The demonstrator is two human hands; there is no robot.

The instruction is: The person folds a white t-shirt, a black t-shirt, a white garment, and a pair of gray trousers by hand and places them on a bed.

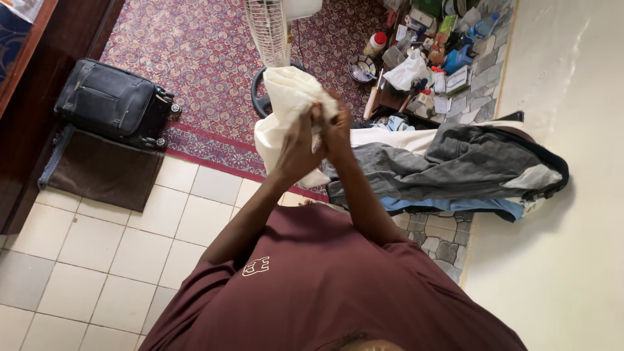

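Observation:
Both my hands are raised in front of my chest, gripping a bunched cream-white cloth [283, 104]. My left hand [300, 144] clasps the cloth from the left side. My right hand [338, 127] presses against it from the right, fingers closed over the fabric. The cloth bulges above the hands and hangs a little below them. I wear a maroon shirt [325, 286].
A pile of grey, white and blue clothes [455, 169] lies draped to the right. A black suitcase [114, 101] stands on the floor at left by a dark mat. A white standing fan [270, 29] rises from the patterned red carpet. A cluttered low table [435, 52] sits behind.

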